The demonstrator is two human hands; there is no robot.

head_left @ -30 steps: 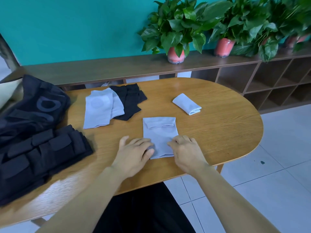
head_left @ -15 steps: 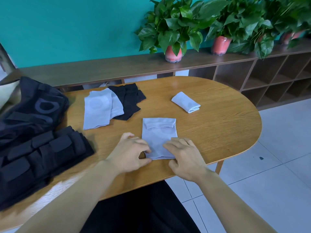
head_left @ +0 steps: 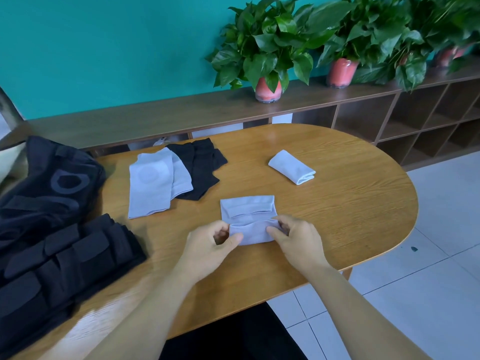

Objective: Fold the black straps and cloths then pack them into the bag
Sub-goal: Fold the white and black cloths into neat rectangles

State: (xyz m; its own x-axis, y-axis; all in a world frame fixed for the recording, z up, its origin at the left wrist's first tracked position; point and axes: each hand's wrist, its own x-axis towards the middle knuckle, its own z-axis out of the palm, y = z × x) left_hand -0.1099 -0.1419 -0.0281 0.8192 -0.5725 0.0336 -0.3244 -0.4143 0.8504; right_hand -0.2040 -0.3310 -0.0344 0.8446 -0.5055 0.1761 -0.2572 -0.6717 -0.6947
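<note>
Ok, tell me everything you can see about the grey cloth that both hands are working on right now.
The grey cloth is a pale, soft-looking knit piece lying flat on the wooden table near its front edge. Its far end is turned down into a band, and its near end is folded up over the middle. The left hand pinches the near left corner; the right hand pinches the near right. No other item touches it.

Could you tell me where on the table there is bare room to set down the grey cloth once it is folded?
Bare wood lies right of the rolled grey cloth toward the table end, and between it and the black cloths. The left side is crowded: black straps, bag, flat grey cloths.
</note>
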